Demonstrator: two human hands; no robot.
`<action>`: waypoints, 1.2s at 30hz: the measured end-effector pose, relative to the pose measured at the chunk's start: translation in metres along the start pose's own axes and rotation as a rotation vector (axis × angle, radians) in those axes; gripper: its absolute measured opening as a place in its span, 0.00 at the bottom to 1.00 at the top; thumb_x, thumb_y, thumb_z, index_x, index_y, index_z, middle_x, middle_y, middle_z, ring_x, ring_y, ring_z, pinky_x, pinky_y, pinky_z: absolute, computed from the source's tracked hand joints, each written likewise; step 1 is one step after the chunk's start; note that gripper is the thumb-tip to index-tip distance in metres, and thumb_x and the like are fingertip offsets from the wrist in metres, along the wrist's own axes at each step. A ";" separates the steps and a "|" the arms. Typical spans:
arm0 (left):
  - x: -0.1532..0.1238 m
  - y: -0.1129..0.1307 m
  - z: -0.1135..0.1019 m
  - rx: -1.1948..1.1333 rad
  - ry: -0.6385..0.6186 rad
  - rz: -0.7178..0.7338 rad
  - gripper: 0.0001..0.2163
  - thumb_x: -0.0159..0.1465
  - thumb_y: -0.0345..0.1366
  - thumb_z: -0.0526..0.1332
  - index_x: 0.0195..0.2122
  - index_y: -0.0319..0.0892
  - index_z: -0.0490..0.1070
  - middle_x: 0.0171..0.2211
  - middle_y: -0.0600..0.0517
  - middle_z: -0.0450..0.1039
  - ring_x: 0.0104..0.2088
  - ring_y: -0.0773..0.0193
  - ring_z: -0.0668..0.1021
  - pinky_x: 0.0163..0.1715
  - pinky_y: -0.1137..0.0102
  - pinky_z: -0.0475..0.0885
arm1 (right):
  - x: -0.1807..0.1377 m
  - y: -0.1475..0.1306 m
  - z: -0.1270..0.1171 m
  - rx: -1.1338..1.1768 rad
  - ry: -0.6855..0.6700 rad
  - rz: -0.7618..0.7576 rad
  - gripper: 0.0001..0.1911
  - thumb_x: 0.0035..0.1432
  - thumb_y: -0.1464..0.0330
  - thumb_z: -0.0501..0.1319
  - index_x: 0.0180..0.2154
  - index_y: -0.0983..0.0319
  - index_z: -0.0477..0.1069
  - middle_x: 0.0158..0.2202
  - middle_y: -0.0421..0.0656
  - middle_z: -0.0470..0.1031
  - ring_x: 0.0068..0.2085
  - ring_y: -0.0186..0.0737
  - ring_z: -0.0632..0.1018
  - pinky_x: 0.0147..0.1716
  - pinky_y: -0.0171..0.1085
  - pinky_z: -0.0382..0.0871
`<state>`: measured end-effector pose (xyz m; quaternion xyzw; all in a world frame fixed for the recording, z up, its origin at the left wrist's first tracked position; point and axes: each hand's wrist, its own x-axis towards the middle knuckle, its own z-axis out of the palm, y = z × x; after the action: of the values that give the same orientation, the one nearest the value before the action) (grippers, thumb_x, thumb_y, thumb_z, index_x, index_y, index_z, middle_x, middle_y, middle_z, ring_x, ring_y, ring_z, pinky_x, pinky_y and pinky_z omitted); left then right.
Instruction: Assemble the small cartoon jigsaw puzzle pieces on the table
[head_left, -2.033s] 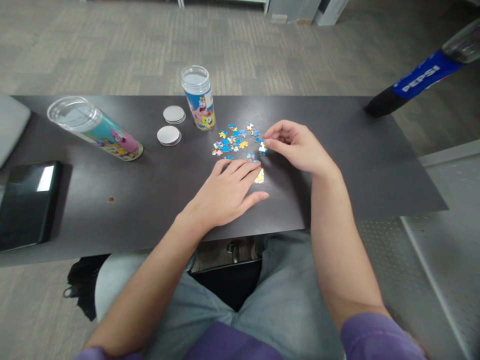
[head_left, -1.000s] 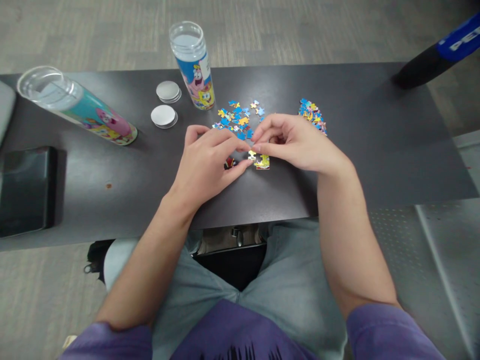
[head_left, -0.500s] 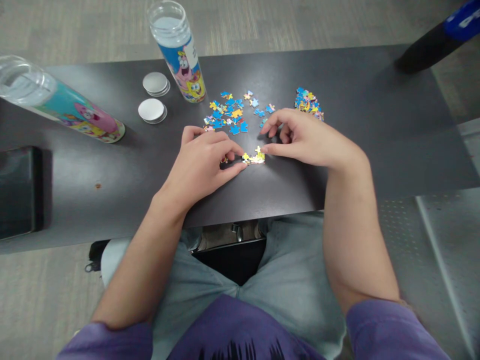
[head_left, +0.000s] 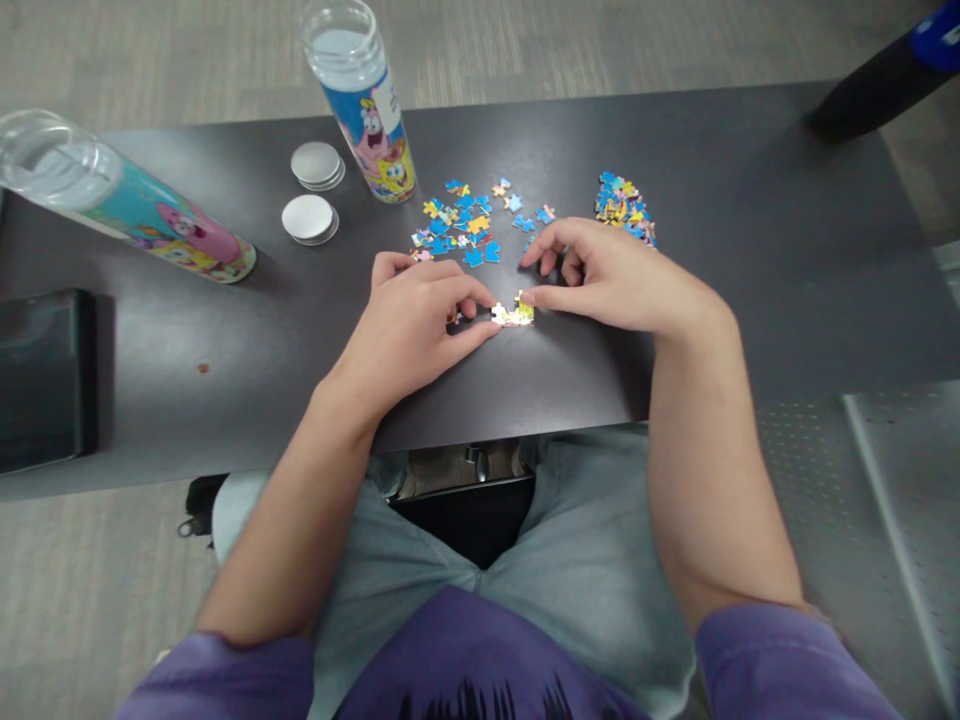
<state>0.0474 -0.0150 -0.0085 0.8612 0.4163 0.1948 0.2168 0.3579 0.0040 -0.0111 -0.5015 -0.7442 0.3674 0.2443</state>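
A small joined cluster of yellow jigsaw pieces (head_left: 513, 313) lies on the dark table (head_left: 750, 280) between my hands. My left hand (head_left: 416, 325) pinches its left end with thumb and forefinger. My right hand (head_left: 615, 280) presses its right end with the forefinger, other fingers curled. Just behind my fingers lies a loose scatter of blue and yellow pieces (head_left: 461, 222). A second small heap of pieces (head_left: 624, 205) sits beyond my right hand.
An upright cartoon-printed clear tube (head_left: 361, 100) stands at the back; a second tube (head_left: 127, 210) lies on its side at left. Two round lids (head_left: 309, 217) rest between them. A dark tablet (head_left: 41, 375) lies at far left, a Pepsi bottle (head_left: 885, 75) at far right.
My left hand lifted off the table and closed its fingertips on the yellow cluster; my right hand came down from the scatter to the cluster's other end. The view tilted down.
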 end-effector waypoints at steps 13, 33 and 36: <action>0.002 0.006 -0.001 0.019 -0.027 0.005 0.09 0.80 0.45 0.78 0.58 0.54 0.92 0.47 0.52 0.90 0.52 0.45 0.89 0.73 0.44 0.71 | 0.000 -0.002 0.001 0.015 -0.022 -0.021 0.18 0.65 0.56 0.84 0.51 0.53 0.86 0.45 0.44 0.81 0.45 0.51 0.78 0.43 0.49 0.71; 0.002 0.013 -0.002 0.020 -0.027 -0.051 0.07 0.83 0.43 0.75 0.59 0.54 0.90 0.55 0.50 0.92 0.58 0.43 0.91 0.74 0.42 0.75 | -0.006 -0.027 -0.015 -0.032 0.043 0.002 0.13 0.73 0.52 0.79 0.48 0.51 0.84 0.44 0.47 0.89 0.38 0.54 0.82 0.41 0.53 0.78; -0.001 0.003 -0.006 0.056 0.065 -0.119 0.08 0.84 0.43 0.74 0.59 0.53 0.90 0.57 0.48 0.91 0.59 0.42 0.90 0.70 0.42 0.77 | -0.007 -0.043 -0.022 -0.088 0.136 0.002 0.11 0.75 0.54 0.78 0.49 0.52 0.86 0.43 0.47 0.88 0.40 0.55 0.83 0.43 0.54 0.79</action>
<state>0.0455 -0.0160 -0.0018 0.8340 0.4788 0.1976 0.1902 0.3525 -0.0053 0.0368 -0.5363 -0.7407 0.2998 0.2718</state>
